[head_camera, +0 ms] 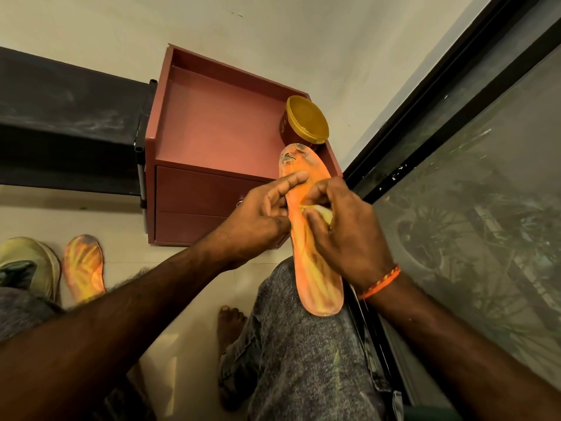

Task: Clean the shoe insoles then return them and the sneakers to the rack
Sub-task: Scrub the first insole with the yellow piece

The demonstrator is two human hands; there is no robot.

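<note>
An orange insole (315, 278) with a worn grey toe lies along my right knee, heel toward me. My left hand (258, 220) grips its left edge, thumb on top near the toe end. My right hand (343, 229) pinches a small yellowish cloth (321, 212) and presses it on the middle of the insole. A second orange insole (85, 265) lies on the floor at the left, next to a pale olive sneaker (33, 265). Only one sneaker shows, partly cut off by my left leg.
A reddish-brown drawer cabinet (212, 129) stands ahead against the wall, with a yellow-lidded tub (306, 120) on its top right corner. A dark shelf (66, 123) runs along the left. A black-framed glass door (473, 183) lines the right side. My bare foot (230, 323) rests on the tiled floor.
</note>
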